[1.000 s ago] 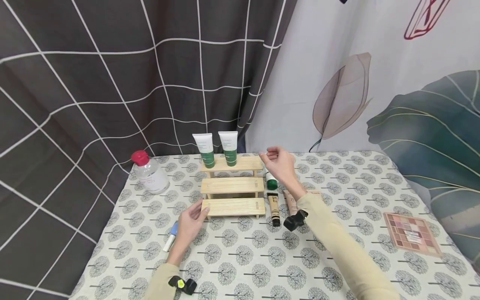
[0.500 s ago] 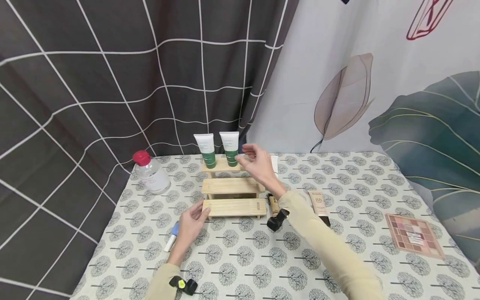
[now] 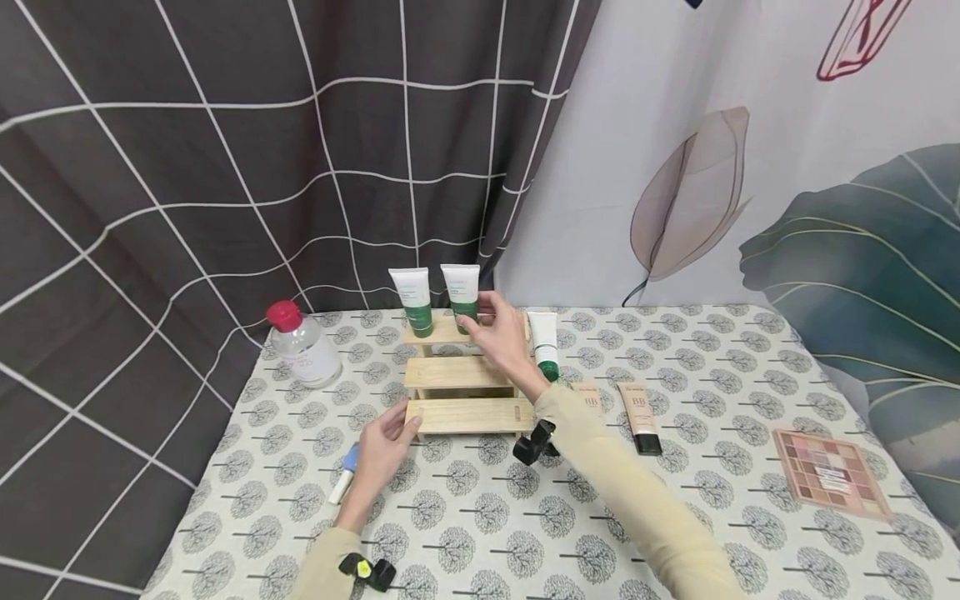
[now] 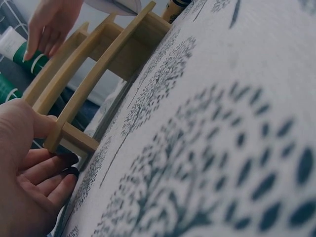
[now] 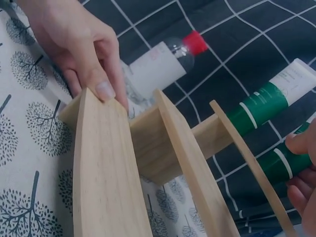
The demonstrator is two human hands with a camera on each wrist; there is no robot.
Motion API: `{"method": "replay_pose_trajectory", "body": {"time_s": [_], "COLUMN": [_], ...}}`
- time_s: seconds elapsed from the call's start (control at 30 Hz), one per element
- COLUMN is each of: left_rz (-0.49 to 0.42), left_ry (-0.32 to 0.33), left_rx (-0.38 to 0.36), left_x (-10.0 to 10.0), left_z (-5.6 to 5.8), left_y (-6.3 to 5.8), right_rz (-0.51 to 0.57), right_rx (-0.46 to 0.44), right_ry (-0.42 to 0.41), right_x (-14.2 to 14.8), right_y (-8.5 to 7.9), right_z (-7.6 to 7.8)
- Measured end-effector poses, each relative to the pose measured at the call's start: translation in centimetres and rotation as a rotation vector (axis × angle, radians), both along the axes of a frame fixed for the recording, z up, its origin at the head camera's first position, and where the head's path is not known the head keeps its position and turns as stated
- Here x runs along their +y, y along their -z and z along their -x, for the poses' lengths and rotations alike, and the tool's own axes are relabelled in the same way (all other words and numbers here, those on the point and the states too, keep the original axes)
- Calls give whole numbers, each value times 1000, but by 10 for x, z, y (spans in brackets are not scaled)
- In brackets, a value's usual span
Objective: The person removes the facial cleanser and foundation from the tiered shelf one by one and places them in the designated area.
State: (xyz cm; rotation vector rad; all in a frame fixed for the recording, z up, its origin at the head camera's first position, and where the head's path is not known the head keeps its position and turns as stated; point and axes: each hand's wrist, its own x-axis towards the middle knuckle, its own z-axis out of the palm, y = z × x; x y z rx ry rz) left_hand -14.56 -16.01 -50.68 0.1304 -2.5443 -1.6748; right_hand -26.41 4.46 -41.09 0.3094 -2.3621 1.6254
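Note:
A three-tier wooden display stand (image 3: 457,372) stands on the cloth. My left hand (image 3: 384,450) pinches the left end of its lowest step, thumb on top and fingers beneath. Two white-and-green squeeze tubes stand upright on the top step. My right hand (image 3: 504,337) holds the right-hand squeeze tube (image 3: 461,283) low on its green part, thumb in front and fingers round its right side. The left-hand squeeze tube (image 3: 411,290) stands beside it, untouched. In the right wrist view, the thumb lies against the held tube near the top step, and the hand is cut off by the frame edge.
Right of the stand lies another white-and-green tube (image 3: 544,333). A BB cream tube (image 3: 639,414) and a second one (image 3: 587,392), partly behind my right sleeve, lie nearby. A palette (image 3: 831,473) lies far right. Left are a red-capped bottle (image 3: 306,350) and a blue-and-white stick (image 3: 344,475).
My right hand has moved left from beside the stand's right end to the right-hand squeeze tube and closed round its lower part. My left hand stays at the lowest step.

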Motion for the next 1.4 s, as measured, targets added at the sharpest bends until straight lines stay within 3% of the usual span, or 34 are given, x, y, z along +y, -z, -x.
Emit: {"method": "replay_pose_trajectory", "body": {"time_s": [0.63, 0.87, 1.4], "left_rz": [4, 5, -8], "left_ry": [-10, -19, -24], "left_rx": [1, -6, -24], "left_x": [0, 1, 1], "left_z": [1, 1, 1], "left_y": [2, 1, 3], "right_rz": [21, 20, -1], "right_rx": [-15, 29, 16], "right_ry": [28, 79, 144], "right_x": [33, 50, 100], "right_y": [0, 1, 4], "right_z": [-4, -3, -4]}}
